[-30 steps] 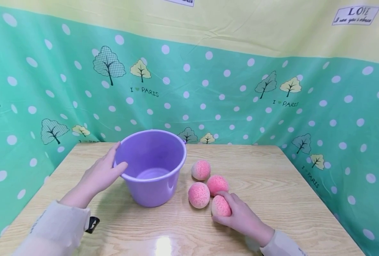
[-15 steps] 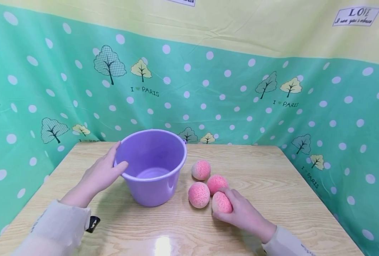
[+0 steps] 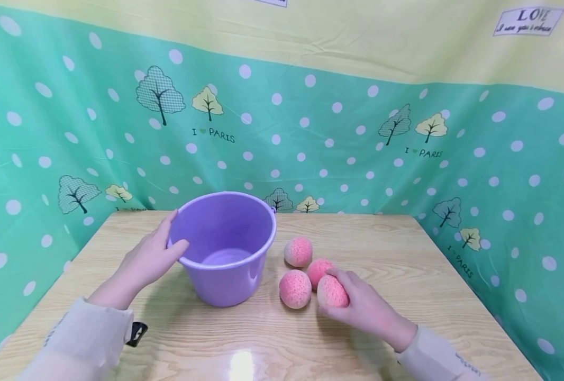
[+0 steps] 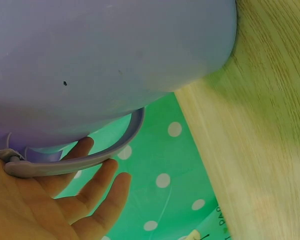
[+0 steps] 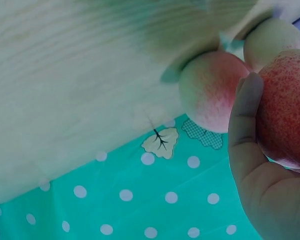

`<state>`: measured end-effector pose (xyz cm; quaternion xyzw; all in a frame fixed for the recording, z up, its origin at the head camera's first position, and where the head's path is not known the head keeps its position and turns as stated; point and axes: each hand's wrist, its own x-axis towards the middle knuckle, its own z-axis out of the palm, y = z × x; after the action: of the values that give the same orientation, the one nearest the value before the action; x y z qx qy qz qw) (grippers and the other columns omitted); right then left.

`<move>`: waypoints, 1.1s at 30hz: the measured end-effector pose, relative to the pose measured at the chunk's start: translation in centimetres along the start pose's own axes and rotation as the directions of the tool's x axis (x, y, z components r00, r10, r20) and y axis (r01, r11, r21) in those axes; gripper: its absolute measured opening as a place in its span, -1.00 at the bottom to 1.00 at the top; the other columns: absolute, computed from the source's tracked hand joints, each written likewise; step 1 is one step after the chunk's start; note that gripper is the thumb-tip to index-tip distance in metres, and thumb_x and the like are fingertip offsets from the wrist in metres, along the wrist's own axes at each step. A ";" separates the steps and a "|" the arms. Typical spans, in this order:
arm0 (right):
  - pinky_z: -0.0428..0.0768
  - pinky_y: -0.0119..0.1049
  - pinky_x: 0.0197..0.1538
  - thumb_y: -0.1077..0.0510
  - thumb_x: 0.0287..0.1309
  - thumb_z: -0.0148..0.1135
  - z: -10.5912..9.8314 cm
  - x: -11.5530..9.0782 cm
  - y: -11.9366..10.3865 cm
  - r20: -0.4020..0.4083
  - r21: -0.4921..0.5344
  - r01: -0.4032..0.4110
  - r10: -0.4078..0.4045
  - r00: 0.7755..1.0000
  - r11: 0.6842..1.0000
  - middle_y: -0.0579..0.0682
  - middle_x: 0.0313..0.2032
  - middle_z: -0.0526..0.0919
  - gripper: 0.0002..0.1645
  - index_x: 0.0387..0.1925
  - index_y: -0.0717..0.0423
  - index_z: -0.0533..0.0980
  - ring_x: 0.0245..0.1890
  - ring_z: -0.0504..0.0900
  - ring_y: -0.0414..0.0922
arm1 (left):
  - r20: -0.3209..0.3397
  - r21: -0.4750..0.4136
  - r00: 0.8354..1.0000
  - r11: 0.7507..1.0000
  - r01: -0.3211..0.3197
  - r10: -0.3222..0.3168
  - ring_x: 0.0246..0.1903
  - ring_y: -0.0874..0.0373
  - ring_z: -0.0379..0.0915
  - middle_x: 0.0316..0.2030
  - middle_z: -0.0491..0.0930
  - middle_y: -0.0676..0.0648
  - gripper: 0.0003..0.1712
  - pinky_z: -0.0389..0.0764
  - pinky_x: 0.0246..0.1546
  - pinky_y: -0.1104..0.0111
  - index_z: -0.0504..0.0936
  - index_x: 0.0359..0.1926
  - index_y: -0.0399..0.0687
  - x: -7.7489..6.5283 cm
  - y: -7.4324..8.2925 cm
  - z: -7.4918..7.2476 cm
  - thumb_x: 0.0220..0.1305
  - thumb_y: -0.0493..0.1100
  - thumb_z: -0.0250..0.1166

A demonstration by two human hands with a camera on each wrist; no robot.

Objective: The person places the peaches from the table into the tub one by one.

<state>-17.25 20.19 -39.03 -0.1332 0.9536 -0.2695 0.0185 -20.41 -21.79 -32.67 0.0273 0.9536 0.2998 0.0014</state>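
The left hand (image 3: 149, 260) is gripping a round purple plastic bucket (image 3: 226, 287), the right hand (image 3: 369, 311) grasping a pink-white ball (image 3: 331, 292) right of it, likely needing lifting next.

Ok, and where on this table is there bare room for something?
The widest bare patch of the pale wood-grain table lies right of the speckled pink-and-white balls, reaching the green dotted curtain. Another is before the purple plastic bucket, between the light sleeves. Crowded: three balls clustered beside the right grip.
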 end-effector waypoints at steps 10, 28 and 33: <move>0.63 -0.17 -0.02 -0.23 -0.08 0.51 -1.1 0.2 -0.6 -0.029 -0.019 0.038 -0.039 0.999 0.999 -0.05 -0.01 0.59 -0.05 0.34 -0.07 0.36 -0.09 0.59 -0.19 | -0.005 -0.002 1.000 1.000 -0.007 0.007 0.38 -0.45 0.12 0.48 0.06 -0.43 -0.06 0.35 0.10 -0.38 -0.31 0.58 -0.11 -0.1 -0.1 -0.1 0.43 0.14 -0.06; 0.68 -0.17 -0.08 -0.21 -0.06 0.50 -2.9 0.8 -2.2 -0.035 -0.034 0.064 -0.065 0.997 0.997 0.03 0.06 0.59 -0.11 0.29 -0.06 0.38 -0.07 0.62 -0.10 | 0.006 -0.017 1.000 1.000 0.003 -0.003 0.38 -0.45 0.12 0.49 0.04 -0.41 -0.05 0.33 0.12 -0.39 -0.33 0.58 -0.09 0.0 -0.1 0.0 0.42 0.14 -0.06; 0.68 -0.21 -0.09 -0.22 -0.05 0.49 -3.3 1.0 -2.5 -0.032 -0.036 0.075 -0.076 0.997 0.997 0.01 0.09 0.59 -0.11 0.30 -0.07 0.38 -0.06 0.61 -0.11 | 0.003 -0.019 1.000 1.000 0.003 -0.003 0.38 -0.46 0.11 0.49 0.03 -0.42 -0.05 0.32 0.12 -0.39 -0.33 0.58 -0.10 0.0 -0.2 0.0 0.42 0.14 -0.06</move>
<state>-17.97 19.55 -34.92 -0.1650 0.9525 -0.2558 -0.0100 -20.38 -21.94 -32.73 0.0261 0.9508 0.3088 0.0035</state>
